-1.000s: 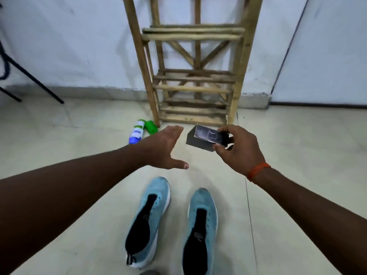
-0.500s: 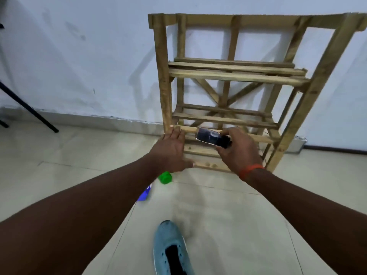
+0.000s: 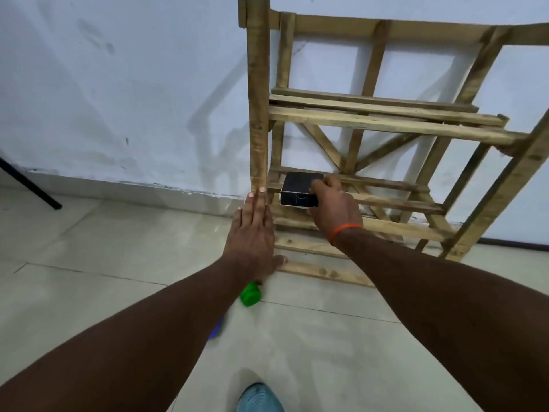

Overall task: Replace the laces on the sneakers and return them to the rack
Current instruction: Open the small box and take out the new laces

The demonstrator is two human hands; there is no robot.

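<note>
Sneaker [image 3: 258, 396]: only a light-blue toe shows, on the floor [image 3: 89, 278] at the bottom edge, well apart from the rack [image 3: 259, 84] (the second one is out of frame). Laces aren't visible, so I can't say whether relacing is done.

Right hand [image 3: 335, 209] grips a small black box [image 3: 300, 191], fingers curled over its right end. The box sits at the left end of a lower shelf; resting on the slats or just above them, can't tell. Left hand [image 3: 252, 233] is flat, fingers straight and together, fingertips at the front-left post; touching or just in front, unclear.

My read: current step is parking the box on the rack, not returning shoes. Next move needs the box set square across the slats (they have gaps, so it could tip), then release and go back for the sneakers.

Hidden or cut off: the box print is unreadable and its contents unknown. A green-capped bottle [image 3: 250, 294] lies mostly under the left forearm. The rack's right side runs out of frame.
</note>
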